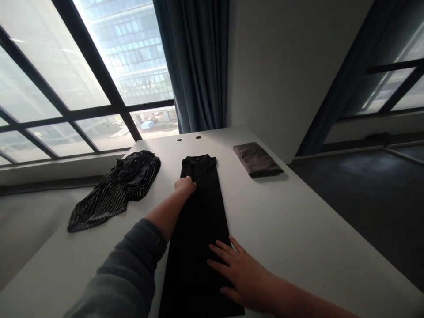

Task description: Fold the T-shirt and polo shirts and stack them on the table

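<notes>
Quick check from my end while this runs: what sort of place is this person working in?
Probably an office or workroom in a modern building. It has a long white table with cable grommets, large dark-framed windows, and a glass office block outside.

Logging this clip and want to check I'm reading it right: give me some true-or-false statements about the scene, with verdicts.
1. The left hand lies on the upper part of the black shirt, near its collar. True.
2. The right hand is gripping the collar. False: it lies spread on the lower part of the shirt.
3. A grey sleeve covers the left arm. True.
4. The striped garment is neatly folded. False: it lies crumpled to the left of the black shirt.
5. A folded brownish cloth lies to the right of the shirt on the white table. True.
</notes>
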A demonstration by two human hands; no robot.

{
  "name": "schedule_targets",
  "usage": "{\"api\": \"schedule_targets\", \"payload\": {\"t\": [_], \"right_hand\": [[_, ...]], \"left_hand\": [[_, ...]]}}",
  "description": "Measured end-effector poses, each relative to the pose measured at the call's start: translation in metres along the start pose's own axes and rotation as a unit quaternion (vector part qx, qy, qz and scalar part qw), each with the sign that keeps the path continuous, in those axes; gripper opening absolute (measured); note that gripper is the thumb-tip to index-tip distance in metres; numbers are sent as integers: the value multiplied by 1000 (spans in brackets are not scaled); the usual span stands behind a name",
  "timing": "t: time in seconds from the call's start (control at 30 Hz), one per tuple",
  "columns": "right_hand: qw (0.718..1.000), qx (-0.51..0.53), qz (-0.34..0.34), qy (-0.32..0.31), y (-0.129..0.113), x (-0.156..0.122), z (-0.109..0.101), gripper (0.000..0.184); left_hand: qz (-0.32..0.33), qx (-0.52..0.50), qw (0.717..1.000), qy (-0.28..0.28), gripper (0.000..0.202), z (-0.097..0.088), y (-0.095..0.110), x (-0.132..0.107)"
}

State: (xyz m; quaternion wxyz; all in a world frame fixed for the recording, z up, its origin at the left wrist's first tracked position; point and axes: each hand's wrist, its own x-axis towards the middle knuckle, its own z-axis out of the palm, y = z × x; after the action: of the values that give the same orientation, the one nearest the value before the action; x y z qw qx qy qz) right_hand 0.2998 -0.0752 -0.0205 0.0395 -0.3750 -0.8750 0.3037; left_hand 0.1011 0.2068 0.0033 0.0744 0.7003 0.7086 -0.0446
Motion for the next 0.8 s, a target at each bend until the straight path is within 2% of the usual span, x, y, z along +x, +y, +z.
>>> {"api": "schedule_targets", "payload": {"t": [0.13, 0.3, 0.43, 0.53, 0.67, 0.73, 0.8], "right_hand": [[999, 5, -25, 27, 6, -4, 5, 68], [996, -2, -84, 28, 6, -5, 4, 60], [994, -33, -107, 22, 5, -1, 8, 51], [992, -67, -110, 13, 6, 1, 15, 37], [987, -97, -130, 16, 8, 3, 25, 23], [984, -105, -139, 24, 9, 3, 27, 22], [982, -111, -146, 32, 9, 3, 27, 21]], "left_hand": [[-12, -4, 1000, -21, 38, 2, -3, 30], [4, -18, 1000, 15, 37, 15, -8, 40], [20, -24, 998, 57, 38, 27, -2, 29], [48, -30, 994, 88, 42, 31, 2, 13], [102, -20, 992, 74, 42, 34, 3, -6], [115, -7, 991, 64, 37, 36, 3, -12], [118, -9, 990, 76, 35, 39, 4, -15]]}}
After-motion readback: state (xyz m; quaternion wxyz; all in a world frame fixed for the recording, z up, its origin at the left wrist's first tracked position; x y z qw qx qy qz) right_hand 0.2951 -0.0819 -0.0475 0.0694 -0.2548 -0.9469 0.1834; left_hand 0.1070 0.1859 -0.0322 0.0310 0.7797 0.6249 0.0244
